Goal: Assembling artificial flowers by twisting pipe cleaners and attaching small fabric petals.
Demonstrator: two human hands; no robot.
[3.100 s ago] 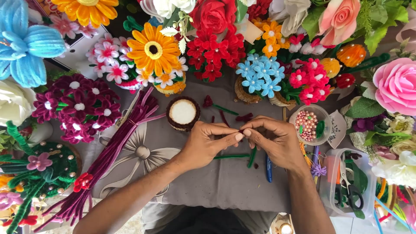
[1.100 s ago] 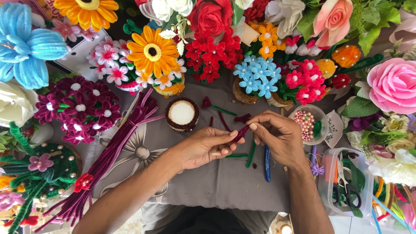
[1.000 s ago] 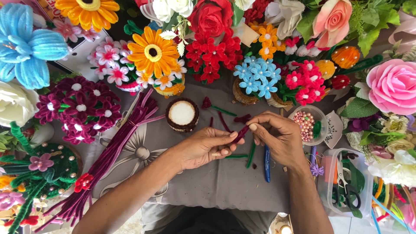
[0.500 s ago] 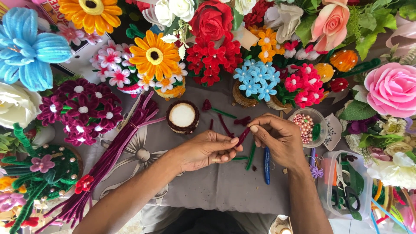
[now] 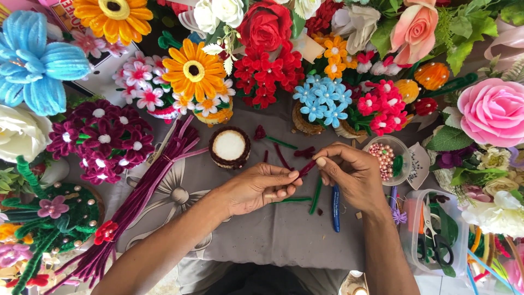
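My left hand [image 5: 260,188] and my right hand [image 5: 351,173] meet over the grey cloth [image 5: 262,240]. Between their fingertips they pinch a short dark-red fuzzy wire piece [image 5: 306,167]. My left hand also holds a thin pale stick against its fingers. Green fuzzy wire pieces [image 5: 316,194] and a blue pen [image 5: 335,207] lie on the cloth just under my hands. More dark-red wire scraps [image 5: 281,156] lie beyond them.
A bundle of long maroon fuzzy wires [image 5: 143,189] lies at left. A small round brown pot with a white top [image 5: 230,147] stands behind my hands. A bowl of beads [image 5: 387,159], a clear box with scissors [image 5: 431,235] and many handmade flowers ring the cloth.
My hands were close together, then drew slightly apart. The dark-red wire piece now stretches between my fingertips. The camera view has shifted a little.
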